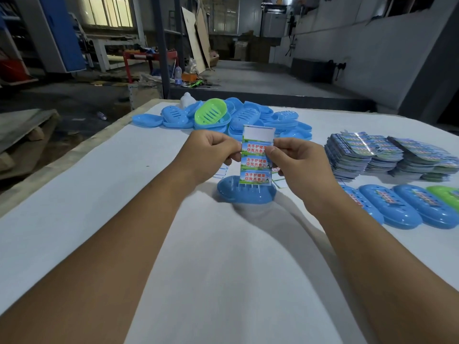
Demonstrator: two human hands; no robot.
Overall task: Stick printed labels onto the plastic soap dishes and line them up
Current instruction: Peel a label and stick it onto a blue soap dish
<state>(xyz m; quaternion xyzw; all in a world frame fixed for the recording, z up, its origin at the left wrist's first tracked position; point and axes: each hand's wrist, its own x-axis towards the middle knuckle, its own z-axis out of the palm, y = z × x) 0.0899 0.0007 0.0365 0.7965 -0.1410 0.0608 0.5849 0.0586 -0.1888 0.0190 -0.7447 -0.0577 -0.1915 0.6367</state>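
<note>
The work surface was a table (74,194) covered with white sheeting, standing in a dim workshop. Behind it lay a concrete floor (260,75), a grey wall (372,58) on the right, blue cabinets (62,33) on the left, a window (106,11) at the far end, and boards (196,38) leaning upright near a red frame (149,58).

At the far edge of the table sat a heap of blue soap dishes (248,117), with one green dish (210,111) resting tilted on top. To the right stood stacks of label sheets (387,155). In front of those stacks, a row of labelled dishes (407,204) lay side by side, blue ones followed by a green one at the frame edge.

Both hands were raised above the table centre, close together, and clamped on one label sheet (255,157) held upright. The left hand (208,155) pinched the sheet's left edge with curled fingers. The right hand (298,162) pinched the right edge, thumb on the printed face. The sheet carried three printed labels with red characters; its top panel was blank white.

A single blue dish (246,192) lay on the table directly below the sheet, between the two wrists and apart from both hands. The sheet's lower edge overlapped the dish in view; contact could not be determined. Small white slips (279,182) lay on the sheeting just beside the dish.
</note>
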